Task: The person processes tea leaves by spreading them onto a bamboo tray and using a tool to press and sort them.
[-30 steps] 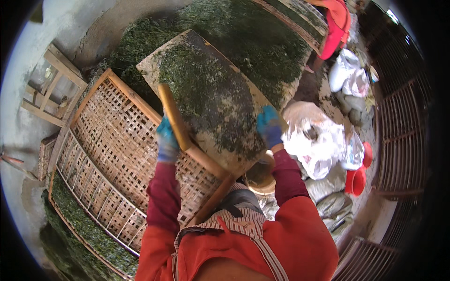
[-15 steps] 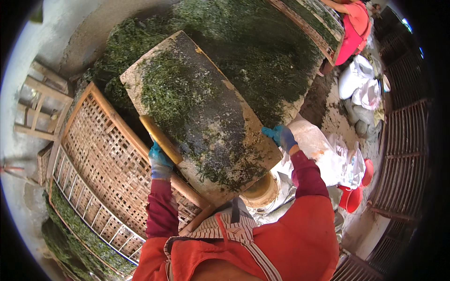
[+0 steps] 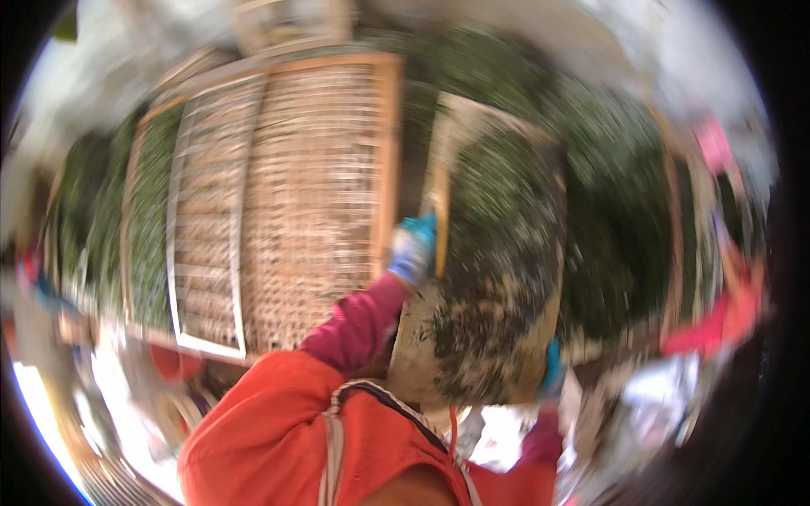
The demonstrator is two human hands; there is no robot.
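A long board [image 3: 413, 363], wet and stained dark, lies tilted in front of me with shredded green plant matter [image 3: 498, 177] spread over it, thickest toward its far end. My left hand [image 3: 413, 246], in a blue and white glove, is closed at the board's left edge. A yellowish wooden strip [image 3: 441, 221] runs along that edge beside the fingers. My right hand [image 3: 552, 373], also gloved in blue, is closed on the board's right edge near its close end. Motion blur smears both hands, and some fingers are hidden.
To the left stands a woven bamboo tray [image 3: 316, 177] with a wooden frame, and a pale slatted rack [image 3: 173, 278] lies across it. More green matter [image 3: 612, 219] is heaped right of the board. A co-worker in red [image 3: 717, 325] is at the far right, near white sacks [image 3: 662, 392].
My view has swung left, bringing the woven tray toward the middle and the board to the right of it. Both hands stay at the board's edges.
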